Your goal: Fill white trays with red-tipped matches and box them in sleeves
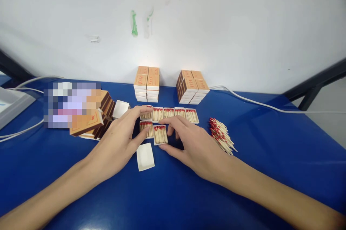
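Observation:
Matchbox trays filled with red-tipped matches lie in two rows on the blue table. In the back row is a filled tray (169,114); in the front row are two more. My right hand (193,140) holds the right front tray (160,135), thumb at its near edge and fingers at its far edge. My left hand (121,134) has thumb and forefinger apart, the thumb at the left front tray (146,129) and the forefinger over the leftmost back tray. An empty white tray (145,156) lies just nearer, by my left thumb.
Loose matches (221,134) are heaped at the right. Two stacks of closed matchboxes, a left stack (146,84) and a right stack (192,86), stand near the white wall. Matchbox sleeves (88,122) are piled at the left, beside another white tray (120,109). A white cable (251,104) runs along the right.

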`<state>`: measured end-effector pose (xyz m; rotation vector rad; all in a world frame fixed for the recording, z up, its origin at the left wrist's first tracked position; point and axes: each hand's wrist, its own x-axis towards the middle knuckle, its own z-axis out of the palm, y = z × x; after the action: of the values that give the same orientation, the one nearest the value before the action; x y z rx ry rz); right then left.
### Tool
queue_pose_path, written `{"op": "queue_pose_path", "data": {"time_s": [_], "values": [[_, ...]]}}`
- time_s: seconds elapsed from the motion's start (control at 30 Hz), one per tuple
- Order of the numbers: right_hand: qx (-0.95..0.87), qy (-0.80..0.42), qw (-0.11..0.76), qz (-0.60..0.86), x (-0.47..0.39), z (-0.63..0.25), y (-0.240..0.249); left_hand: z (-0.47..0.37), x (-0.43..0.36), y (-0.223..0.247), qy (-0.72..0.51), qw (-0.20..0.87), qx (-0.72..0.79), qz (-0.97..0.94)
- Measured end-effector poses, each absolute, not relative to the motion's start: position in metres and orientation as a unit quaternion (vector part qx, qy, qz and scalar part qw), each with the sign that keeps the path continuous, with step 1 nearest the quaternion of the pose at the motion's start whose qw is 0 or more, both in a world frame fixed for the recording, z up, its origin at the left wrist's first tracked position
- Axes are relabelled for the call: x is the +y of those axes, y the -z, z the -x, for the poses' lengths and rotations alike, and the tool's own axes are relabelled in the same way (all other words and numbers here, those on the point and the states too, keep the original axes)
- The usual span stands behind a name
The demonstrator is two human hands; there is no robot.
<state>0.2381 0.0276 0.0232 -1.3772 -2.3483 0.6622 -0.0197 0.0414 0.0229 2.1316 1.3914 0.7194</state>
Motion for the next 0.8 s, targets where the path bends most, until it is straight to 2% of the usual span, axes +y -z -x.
{"op": "queue_pose_path", "data": {"time_s": [0.53, 0.8], "values": [[-0.835, -0.205, 0.180, 0.478, 0.034, -0.227, -0.022, 0.023, 0.044, -0.027, -0.281, 0.253, 0.514, -0.770], [-0.821, -0.192, 0.172, 0.509, 0.023, -0.230, -0.027, 0.016, 0.024, -0.030, -0.322, 0.220, 0.575, -0.719]]}}
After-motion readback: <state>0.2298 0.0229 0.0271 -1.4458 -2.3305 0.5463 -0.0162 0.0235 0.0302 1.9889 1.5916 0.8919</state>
